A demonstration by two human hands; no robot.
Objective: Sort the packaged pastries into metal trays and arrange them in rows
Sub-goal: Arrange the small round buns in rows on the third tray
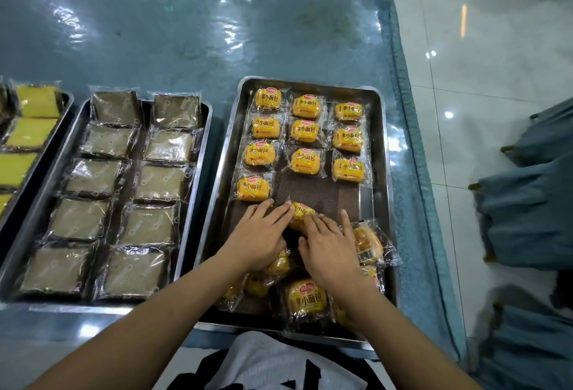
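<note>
Both hands press flat on 1 yellow bun packet [301,212] in the right metal tray [379,153], left hand [262,234] on its left edge, right hand [330,242] over its near end, fingers spread rather than closed around it. Its long axis runs across the tray, label up, reading "小面包". 10 matching packets [305,131] sit in rows beyond, labels upright.

Both hands, left hand [260,237] and right hand [330,247], press a yellow bread packet [302,211] onto the right tray [383,153].
</note>
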